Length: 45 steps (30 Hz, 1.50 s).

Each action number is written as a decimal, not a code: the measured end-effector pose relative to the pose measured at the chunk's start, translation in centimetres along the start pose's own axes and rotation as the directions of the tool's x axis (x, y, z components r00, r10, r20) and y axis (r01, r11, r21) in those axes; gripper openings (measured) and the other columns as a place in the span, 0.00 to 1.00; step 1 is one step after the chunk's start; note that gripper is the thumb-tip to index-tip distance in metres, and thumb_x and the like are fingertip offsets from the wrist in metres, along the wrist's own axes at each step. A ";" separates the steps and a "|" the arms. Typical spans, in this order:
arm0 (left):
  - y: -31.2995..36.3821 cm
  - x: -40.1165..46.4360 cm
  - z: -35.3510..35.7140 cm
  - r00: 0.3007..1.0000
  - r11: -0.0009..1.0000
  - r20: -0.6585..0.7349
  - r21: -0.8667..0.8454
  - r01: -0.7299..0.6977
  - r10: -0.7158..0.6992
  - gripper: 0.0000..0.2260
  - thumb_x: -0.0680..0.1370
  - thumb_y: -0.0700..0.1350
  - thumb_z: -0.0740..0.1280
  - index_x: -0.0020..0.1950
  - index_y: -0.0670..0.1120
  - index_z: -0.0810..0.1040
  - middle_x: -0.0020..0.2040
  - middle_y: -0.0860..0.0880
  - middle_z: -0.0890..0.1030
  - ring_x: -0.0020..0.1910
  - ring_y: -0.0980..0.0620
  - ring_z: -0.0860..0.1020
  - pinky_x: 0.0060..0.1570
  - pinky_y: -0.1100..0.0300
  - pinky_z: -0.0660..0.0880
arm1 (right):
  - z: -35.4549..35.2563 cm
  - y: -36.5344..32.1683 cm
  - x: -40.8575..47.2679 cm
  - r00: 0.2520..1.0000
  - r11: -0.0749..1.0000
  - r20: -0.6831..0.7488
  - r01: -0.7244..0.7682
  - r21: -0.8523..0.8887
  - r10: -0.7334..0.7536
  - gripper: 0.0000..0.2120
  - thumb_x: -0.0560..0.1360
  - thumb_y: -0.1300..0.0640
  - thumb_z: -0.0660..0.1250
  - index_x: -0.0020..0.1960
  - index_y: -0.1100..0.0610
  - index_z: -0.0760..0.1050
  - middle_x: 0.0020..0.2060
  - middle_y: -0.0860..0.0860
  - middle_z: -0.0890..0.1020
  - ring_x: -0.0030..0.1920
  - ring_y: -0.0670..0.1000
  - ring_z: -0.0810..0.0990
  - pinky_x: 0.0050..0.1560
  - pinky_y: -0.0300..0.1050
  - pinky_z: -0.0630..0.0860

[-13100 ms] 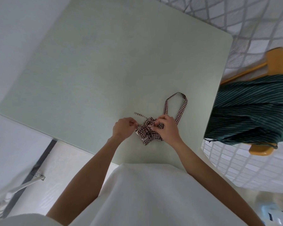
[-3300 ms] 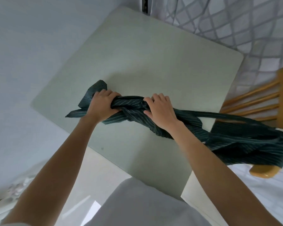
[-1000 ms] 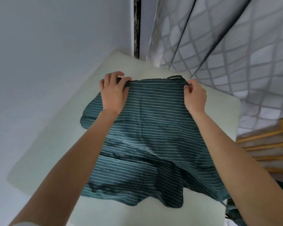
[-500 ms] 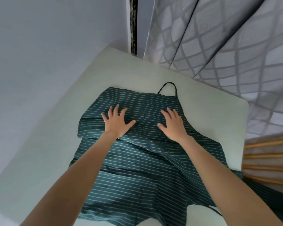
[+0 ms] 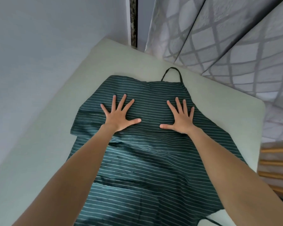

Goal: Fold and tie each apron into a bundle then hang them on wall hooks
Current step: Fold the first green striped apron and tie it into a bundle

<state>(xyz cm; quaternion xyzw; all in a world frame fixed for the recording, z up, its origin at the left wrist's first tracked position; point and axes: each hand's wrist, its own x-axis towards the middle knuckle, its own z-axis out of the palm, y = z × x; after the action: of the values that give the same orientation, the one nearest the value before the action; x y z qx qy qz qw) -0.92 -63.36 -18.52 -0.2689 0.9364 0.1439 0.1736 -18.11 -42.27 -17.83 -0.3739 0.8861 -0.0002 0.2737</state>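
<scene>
A dark green apron (image 5: pixel 147 160) with thin white stripes lies spread flat on the pale green table (image 5: pixel 44 139), bib end away from me. Its neck loop (image 5: pixel 171 73) lies on the table beyond the bib. My left hand (image 5: pixel 119 114) presses flat on the left of the bib, fingers spread wide. My right hand (image 5: pixel 180 117) lies flat on the right of the bib, fingers straight. The apron's left edge is folded under in a ridge beside my left wrist. A thin tie strap (image 5: pixel 211 221) trails at the lower right.
A grey wall (image 5: pixel 39 46) runs along the table's left side. A grey curtain (image 5: pixel 227 38) with a diamond pattern hangs behind the far right edge. Wooden chair slats (image 5: pixel 276 163) stand close to the table's right edge.
Both hands have slid apart across the bib, the left further left and the right further right, and their fingers are spread wider. The cloth between them lies smoother.
</scene>
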 end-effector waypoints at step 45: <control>0.8 -36.9 10.5 0.996 0.940 -0.093 -0.338 -0.047 0.016 0.11 0.82 0.48 0.55 0.57 0.46 0.74 0.37 0.52 0.77 0.31 0.53 0.73 0.31 0.61 0.67 | 15.3 -14.5 -34.5 0.954 0.944 -0.052 0.284 -0.166 -0.296 0.34 0.67 0.32 0.66 0.61 0.55 0.67 0.48 0.52 0.73 0.44 0.53 0.73 0.45 0.48 0.70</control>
<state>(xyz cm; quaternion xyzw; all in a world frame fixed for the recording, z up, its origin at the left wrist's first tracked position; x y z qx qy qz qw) 30.62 -42.12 -12.98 -0.2858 0.9086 0.2938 0.0804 18.64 -26.72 -11.16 -0.5202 0.8286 0.0148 0.2064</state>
